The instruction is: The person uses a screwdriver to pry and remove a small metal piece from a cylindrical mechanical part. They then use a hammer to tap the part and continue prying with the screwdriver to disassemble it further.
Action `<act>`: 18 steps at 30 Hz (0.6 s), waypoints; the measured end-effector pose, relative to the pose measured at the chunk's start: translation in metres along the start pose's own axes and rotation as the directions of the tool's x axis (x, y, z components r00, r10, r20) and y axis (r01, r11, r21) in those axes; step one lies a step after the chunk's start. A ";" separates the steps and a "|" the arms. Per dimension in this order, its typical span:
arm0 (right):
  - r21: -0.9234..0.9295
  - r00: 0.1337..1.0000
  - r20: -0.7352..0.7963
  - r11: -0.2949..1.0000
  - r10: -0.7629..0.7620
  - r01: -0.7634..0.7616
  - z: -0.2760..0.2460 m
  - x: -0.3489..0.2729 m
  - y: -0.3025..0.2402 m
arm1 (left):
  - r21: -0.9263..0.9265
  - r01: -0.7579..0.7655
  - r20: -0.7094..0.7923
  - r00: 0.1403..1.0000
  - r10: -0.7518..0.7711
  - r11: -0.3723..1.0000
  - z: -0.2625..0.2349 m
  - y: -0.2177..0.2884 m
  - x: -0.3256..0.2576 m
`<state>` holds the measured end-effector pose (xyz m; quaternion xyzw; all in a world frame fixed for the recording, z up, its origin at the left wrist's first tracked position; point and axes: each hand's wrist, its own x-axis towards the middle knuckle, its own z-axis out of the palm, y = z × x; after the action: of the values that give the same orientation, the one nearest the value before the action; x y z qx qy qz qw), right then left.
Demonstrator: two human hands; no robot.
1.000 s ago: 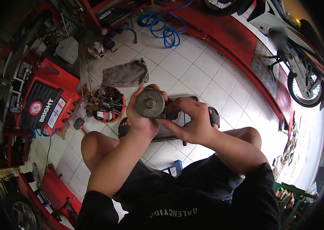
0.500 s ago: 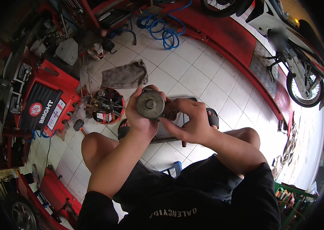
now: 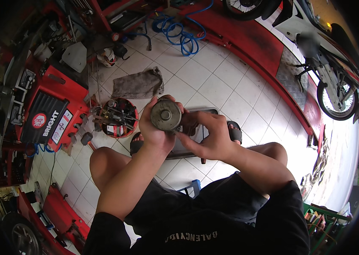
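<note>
Seen from above in a tiled workshop: motorcycle [image 3: 336,80] parked at right beside a long red ramp [image 3: 268,63], red tool cabinet [image 3: 43,114] at left, grey rag [image 3: 139,83] and round red parts tray [image 3: 118,117] on the floor. Held above the knees, a round grey metal part [image 3: 165,114], clamped in the left hand [image 3: 156,127], right hand [image 3: 209,138] fingers pinching at its lower edge. Little changed from a second ago: part held in place, grip unchanged, work seemingly mid-step.

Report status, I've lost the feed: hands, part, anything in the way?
Left hand gripping round grey metal part. Right hand fingertips on its side. Nothing between hands and part; dark tray below on tile.
</note>
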<state>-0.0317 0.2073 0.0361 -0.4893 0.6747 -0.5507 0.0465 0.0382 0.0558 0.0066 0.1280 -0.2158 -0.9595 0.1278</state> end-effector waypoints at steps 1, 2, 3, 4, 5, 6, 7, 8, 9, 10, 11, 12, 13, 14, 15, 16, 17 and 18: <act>0.006 1.000 -0.004 1.000 -0.014 0.014 0.000 -0.001 0.001 | 0.002 -0.001 0.006 1.000 0.001 1.000 0.000 0.000 0.000; 0.007 1.000 0.005 1.000 0.007 -0.007 0.001 0.000 0.000 | 0.000 0.000 -0.005 1.000 0.000 1.000 -0.001 0.000 0.000; 0.008 1.000 0.014 1.000 0.028 -0.028 0.001 0.001 -0.002 | -0.001 0.001 -0.016 1.000 -0.001 1.000 -0.003 0.000 0.000; 0.009 0.999 0.023 0.999 0.048 -0.049 0.000 0.002 -0.004 | -0.002 0.002 -0.026 1.000 -0.002 1.000 -0.004 0.000 0.000; 0.016 0.998 0.022 0.998 0.055 -0.056 -0.001 0.002 -0.005 | 0.012 -0.001 -0.033 0.999 0.002 1.000 -0.002 0.000 -0.001; 0.023 0.998 0.022 0.998 0.062 -0.063 -0.002 0.002 -0.007 | 0.026 -0.005 -0.039 0.999 0.006 1.000 0.000 0.000 -0.001; 0.030 0.997 0.022 0.997 0.069 -0.069 -0.002 0.002 -0.007 | 0.040 -0.008 -0.046 0.999 0.010 0.999 0.001 0.001 -0.002; 0.027 0.998 0.016 0.998 0.059 -0.059 -0.001 0.002 -0.006 | 0.036 -0.010 -0.030 0.999 0.011 0.999 0.000 0.001 -0.002; 0.022 0.999 0.011 0.999 0.049 -0.049 0.001 0.000 -0.003 | 0.032 -0.012 -0.015 1.000 0.013 0.999 -0.002 0.001 -0.001; 0.018 0.999 0.006 0.999 0.039 -0.039 0.002 0.000 -0.002 | 0.028 -0.014 0.001 1.000 0.014 1.000 -0.003 0.001 -0.001; 0.022 0.999 0.015 0.998 0.053 -0.053 0.002 0.000 -0.003 | 0.019 -0.008 -0.009 1.000 0.008 1.000 -0.003 0.001 -0.001; 0.026 0.998 0.024 0.997 0.066 -0.066 0.001 0.002 -0.004 | 0.009 -0.003 -0.020 1.000 0.003 1.000 -0.002 0.001 -0.002; 0.029 0.996 0.033 0.996 0.079 -0.080 0.001 0.002 -0.005 | 0.000 0.003 -0.030 1.000 -0.003 1.000 -0.001 0.002 -0.002; 0.031 0.998 0.020 0.998 0.060 -0.061 0.001 0.002 -0.004 | 0.014 -0.003 -0.030 1.000 0.003 1.000 0.000 0.002 -0.003; 0.031 0.999 0.008 0.999 0.042 -0.042 0.003 0.001 -0.002 | 0.028 -0.008 -0.030 1.000 0.009 1.000 0.001 0.003 -0.003; 0.032 1.000 -0.005 0.999 0.024 -0.024 0.004 0.001 -0.002 | 0.042 -0.014 -0.029 0.999 0.015 0.999 0.002 0.003 -0.003; 0.022 1.000 0.002 0.999 0.030 -0.030 0.004 0.001 -0.001 | 0.034 -0.013 -0.026 1.000 0.014 0.999 0.000 0.003 -0.003; 0.012 0.999 0.009 0.999 0.036 -0.036 0.003 0.001 -0.001 | 0.025 -0.013 -0.022 1.000 0.014 1.000 -0.003 0.002 -0.002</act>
<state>-0.0296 0.2044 0.0359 -0.4791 0.6796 -0.5520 0.0622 0.0411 0.0531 0.0055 0.1388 -0.2273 -0.9544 0.1350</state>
